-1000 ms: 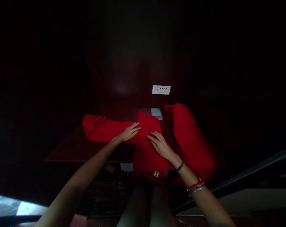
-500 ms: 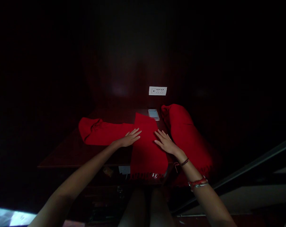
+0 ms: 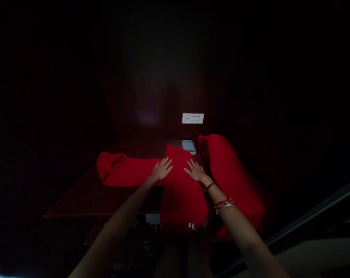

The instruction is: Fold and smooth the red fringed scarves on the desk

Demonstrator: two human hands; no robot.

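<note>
A red fringed scarf (image 3: 182, 200) lies across the dark table, one end folded so that its fringe hangs over the front edge. Its other length stretches left to a bunched, rounded end. On the left border of the folded part rests my left hand (image 3: 162, 170), flat with fingers spread. My right hand (image 3: 195, 171) lies on the right border, palm down, fingers apart. Bracelets circle my right wrist and forearm. Neither hand grips the cloth.
To the right lies another bundle of red fringed cloth (image 3: 231, 170). A pale blurred object (image 3: 189, 146) sits behind the scarf, below a white wall socket (image 3: 192, 118). The dark table (image 3: 85, 200) has an open space under its front edge. Surroundings are very dark.
My right hand moved from the scarf's middle out to its right border, then slid slightly up and inward. My left hand stayed near the left border, fingers spreading. The view tilted up somewhat.
</note>
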